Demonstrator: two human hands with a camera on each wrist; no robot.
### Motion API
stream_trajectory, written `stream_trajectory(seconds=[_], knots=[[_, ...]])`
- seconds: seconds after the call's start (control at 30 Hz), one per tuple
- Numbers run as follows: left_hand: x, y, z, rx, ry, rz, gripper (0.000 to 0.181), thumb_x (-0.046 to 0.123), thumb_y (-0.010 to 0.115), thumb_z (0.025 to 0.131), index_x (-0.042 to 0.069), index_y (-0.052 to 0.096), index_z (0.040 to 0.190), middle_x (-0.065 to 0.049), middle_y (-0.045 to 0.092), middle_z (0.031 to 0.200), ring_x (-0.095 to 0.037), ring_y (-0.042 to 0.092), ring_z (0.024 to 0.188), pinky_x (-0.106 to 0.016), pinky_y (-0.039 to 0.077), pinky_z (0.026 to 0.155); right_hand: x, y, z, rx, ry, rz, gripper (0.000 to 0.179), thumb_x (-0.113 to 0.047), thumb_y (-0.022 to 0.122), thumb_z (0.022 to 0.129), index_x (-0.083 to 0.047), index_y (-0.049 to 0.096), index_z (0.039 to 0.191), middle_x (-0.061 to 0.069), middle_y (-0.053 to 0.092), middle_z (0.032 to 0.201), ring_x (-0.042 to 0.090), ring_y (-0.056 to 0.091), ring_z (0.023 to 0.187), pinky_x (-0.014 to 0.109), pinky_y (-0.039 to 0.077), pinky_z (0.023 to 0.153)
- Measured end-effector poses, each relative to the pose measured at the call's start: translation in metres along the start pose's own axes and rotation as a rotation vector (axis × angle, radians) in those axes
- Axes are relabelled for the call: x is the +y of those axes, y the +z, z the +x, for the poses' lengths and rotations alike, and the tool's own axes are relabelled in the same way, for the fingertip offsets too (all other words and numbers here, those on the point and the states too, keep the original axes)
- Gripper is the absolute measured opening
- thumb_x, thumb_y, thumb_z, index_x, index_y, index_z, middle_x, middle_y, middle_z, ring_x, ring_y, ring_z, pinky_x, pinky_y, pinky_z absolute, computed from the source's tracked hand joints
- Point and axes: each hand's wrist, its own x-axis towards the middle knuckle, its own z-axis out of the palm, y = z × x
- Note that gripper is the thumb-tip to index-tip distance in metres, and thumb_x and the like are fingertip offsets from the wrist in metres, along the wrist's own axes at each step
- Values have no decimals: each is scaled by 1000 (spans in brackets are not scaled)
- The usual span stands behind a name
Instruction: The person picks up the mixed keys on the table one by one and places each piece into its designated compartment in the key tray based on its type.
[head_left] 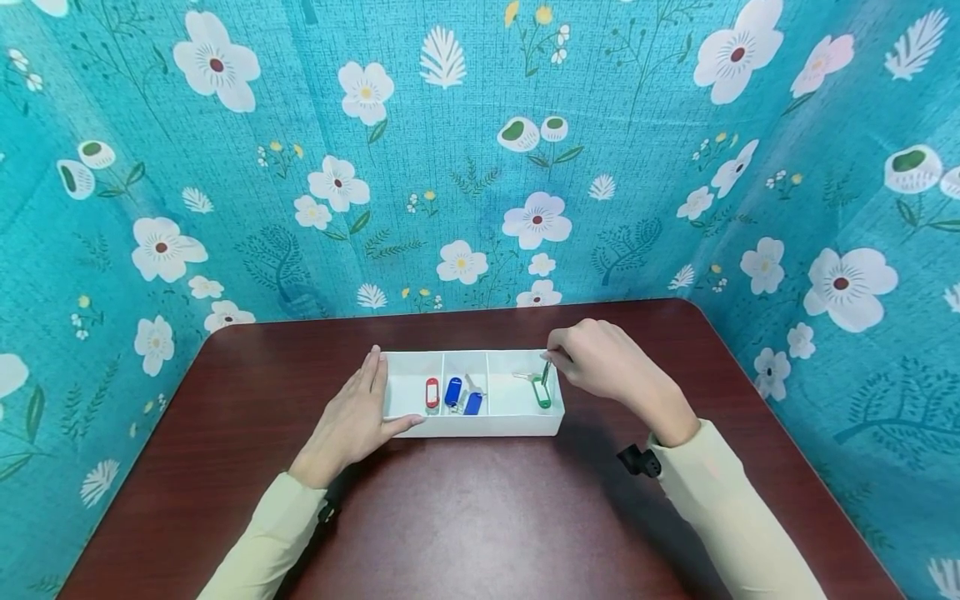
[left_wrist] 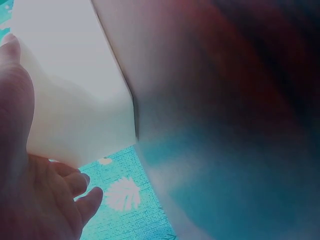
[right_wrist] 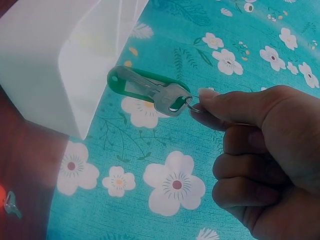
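My right hand (head_left: 600, 358) is over the right end of a white three-compartment tray (head_left: 480, 427). Its thumb and forefinger pinch the ring of a key (right_wrist: 167, 97) with a green tag (right_wrist: 131, 93); key and tag dangle from the fingertips. Below, in the right compartment, lies another green-tagged key (head_left: 541, 392). My left hand (head_left: 352, 421) rests at the tray's left end, fingers straight along the end wall and thumb stretched along the front. A red tag (head_left: 432, 392) is in the left compartment. The middle one holds two blue tags (head_left: 453, 390), with a key visible beside them.
The tray stands on a dark reddish-brown table (head_left: 480, 508). Behind and along the sides hangs a turquoise cloth (head_left: 420, 192) printed with flowers. Small black devices (head_left: 641, 461) are strapped at both wrists.
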Motion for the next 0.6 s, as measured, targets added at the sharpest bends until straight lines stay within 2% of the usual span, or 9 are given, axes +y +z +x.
stream_trajectory(seconds=[0.17, 0.43, 0.6], knots=[[0, 1, 0, 4, 3, 8, 119, 73, 65, 89, -5, 18, 165, -24, 13, 176, -42, 23, 163, -54, 36, 127, -3, -1, 2, -4, -2, 3, 4, -13, 77, 95, -11, 80, 95, -5, 65, 65, 10, 48, 57, 26, 40, 54], [0, 1, 1, -4, -4, 24, 119, 74, 64, 89, -5, 18, 165, -23, 13, 176, -40, 21, 163, -53, 32, 129, -8, -5, 6, -28, 2, -4, 8, -16, 75, 97, -12, 77, 90, -6, 55, 58, 9, 47, 49, 26, 40, 52], [0, 1, 1, -2, 1, 26, 119, 75, 64, 89, -5, 18, 165, -23, 13, 176, -40, 22, 163, -53, 32, 129, -7, -6, 9, -29, -9, -26, 9, -17, 76, 97, -11, 79, 92, -7, 56, 58, 8, 48, 49, 26, 41, 53]])
